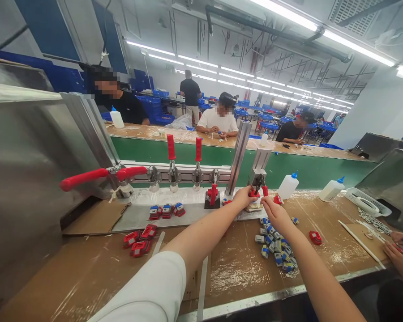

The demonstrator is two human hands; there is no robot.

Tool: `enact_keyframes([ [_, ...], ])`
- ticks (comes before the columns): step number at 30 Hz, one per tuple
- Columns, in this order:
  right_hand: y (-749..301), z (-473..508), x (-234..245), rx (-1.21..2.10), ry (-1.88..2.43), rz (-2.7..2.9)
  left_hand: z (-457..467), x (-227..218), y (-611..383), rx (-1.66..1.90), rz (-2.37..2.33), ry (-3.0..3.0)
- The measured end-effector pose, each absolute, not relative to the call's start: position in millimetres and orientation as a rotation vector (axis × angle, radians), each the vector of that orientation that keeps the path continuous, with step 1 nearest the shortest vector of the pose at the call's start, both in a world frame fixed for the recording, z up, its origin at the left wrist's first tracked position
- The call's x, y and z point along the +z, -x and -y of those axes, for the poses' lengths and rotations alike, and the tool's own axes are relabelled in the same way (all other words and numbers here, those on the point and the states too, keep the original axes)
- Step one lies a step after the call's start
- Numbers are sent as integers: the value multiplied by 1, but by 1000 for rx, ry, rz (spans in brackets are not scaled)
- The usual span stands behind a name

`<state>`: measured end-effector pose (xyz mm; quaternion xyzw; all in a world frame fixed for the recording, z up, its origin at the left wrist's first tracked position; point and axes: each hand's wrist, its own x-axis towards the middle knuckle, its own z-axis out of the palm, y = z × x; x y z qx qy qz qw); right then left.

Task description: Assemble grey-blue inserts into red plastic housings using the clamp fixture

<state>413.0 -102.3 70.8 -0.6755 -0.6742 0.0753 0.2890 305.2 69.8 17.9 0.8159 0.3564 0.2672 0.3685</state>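
My left hand [244, 198] reaches to the fixture at the metal post, its fingers closed on a red plastic part [254, 194] beneath a toggle clamp [258, 180]. My right hand [272, 209] is closed at the lower end of that clamp's red handle [265, 190], which points down. Its fingertips are partly hidden. Below my hands lies a pile of small grey-and-blue blocks [277, 246]. Another red part [278, 199] sits just right of the fixture. On the metal plate to the left stand red parts with grey-and-blue blocks in them [167, 211].
Several toggle clamps with red handles [171, 147] line a metal rail. Loose red parts [141, 241] lie front left, one more [315, 237] at right. White bottles with blue caps [289, 185] stand behind. A co-worker's hands [399, 255] are at the right edge; other people sit across the bench.
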Motion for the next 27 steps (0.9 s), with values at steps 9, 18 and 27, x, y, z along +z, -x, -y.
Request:
enact_keyframes([
  [9,-432,78,34,-7,1818,2019,-67,20,-301,655,-936,-2125],
  [18,-441,67,39,-58,1815,2236,-58,40,-293,508,-879,-2240],
  [27,-550,56,4,-143,2427,1820,-17,142,-74,309,-822,-2532],
])
